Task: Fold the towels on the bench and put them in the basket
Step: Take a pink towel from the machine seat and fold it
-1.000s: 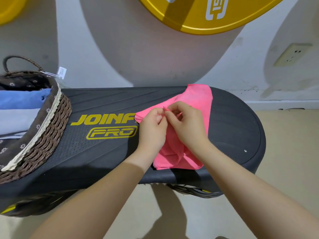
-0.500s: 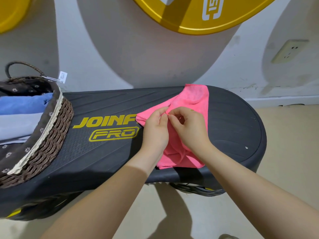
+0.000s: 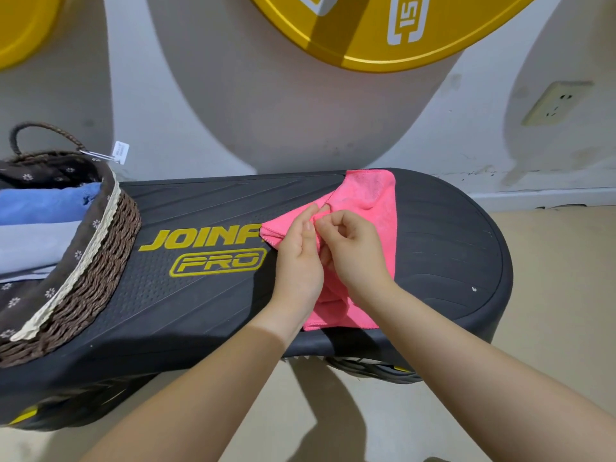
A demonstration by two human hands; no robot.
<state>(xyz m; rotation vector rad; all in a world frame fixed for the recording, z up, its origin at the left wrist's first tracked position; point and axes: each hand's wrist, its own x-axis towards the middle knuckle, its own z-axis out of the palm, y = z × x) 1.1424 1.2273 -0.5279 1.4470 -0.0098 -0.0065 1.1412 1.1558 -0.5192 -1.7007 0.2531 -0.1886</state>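
A pink towel (image 3: 370,198) lies crumpled on the right half of the black bench (image 3: 200,295). My left hand (image 3: 298,261) rests on the towel's left part with its fingers straight, fingertips touching a fold. My right hand (image 3: 353,251) sits beside it with curled fingers that pinch the same fold near the towel's middle. The two hands touch each other. A brown wicker basket (image 3: 93,278) stands on the bench's left end and holds a folded blue towel (image 3: 43,203) and a grey one (image 3: 30,245).
A wall runs right behind the bench, with yellow weight plates (image 3: 383,38) hung on it and a socket (image 3: 553,101) at the right. Beige floor (image 3: 566,295) lies to the right of and below the bench. A paper tag (image 3: 120,151) hangs from the basket's handle.
The view has drifted slightly. Both hands stay together on the towel's fold, and the left fingers have straightened along it.
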